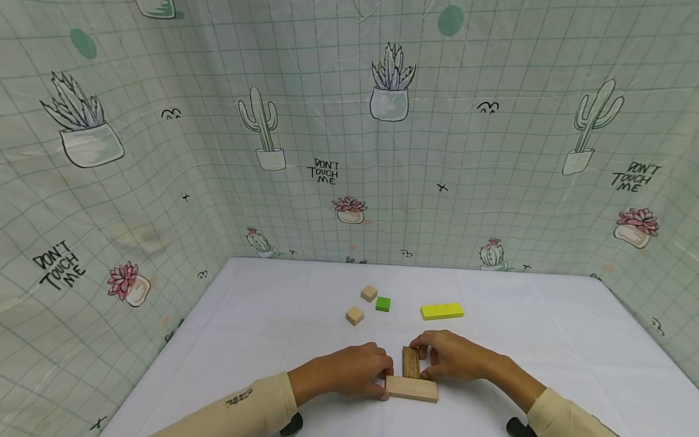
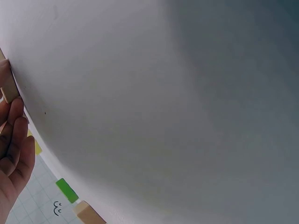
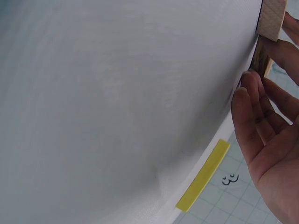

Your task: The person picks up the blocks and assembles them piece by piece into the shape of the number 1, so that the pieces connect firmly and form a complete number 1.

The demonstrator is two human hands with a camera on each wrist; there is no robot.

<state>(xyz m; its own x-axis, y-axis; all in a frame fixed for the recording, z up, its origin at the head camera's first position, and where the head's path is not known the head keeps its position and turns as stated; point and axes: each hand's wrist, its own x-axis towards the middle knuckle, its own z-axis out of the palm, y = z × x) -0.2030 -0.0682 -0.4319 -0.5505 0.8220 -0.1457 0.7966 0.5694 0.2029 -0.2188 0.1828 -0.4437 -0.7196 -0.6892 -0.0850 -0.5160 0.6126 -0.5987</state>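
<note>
A pale wooden plank block (image 1: 412,389) lies crosswise near the table's front. My left hand (image 1: 355,368) pinches its left end, thumb at the near corner and fingers at the far one. Directly behind that block, a dark brown wood-grain block (image 1: 411,362) points away from me, its near end against the pale one. My right hand (image 1: 454,355) holds the dark block from the right, fingertips at its far end and thumb by its near end. In the right wrist view, the dark block (image 3: 260,60) shows partly behind the fingers, beside the end of the pale block (image 3: 272,21).
Beyond the hands lie two small pale wooden cubes (image 1: 369,294), a green block (image 1: 383,304) and, farther right, a long yellow block (image 1: 442,311). A white cloth covers the table (image 1: 262,321). A patterned curtain (image 1: 327,133) hangs behind it.
</note>
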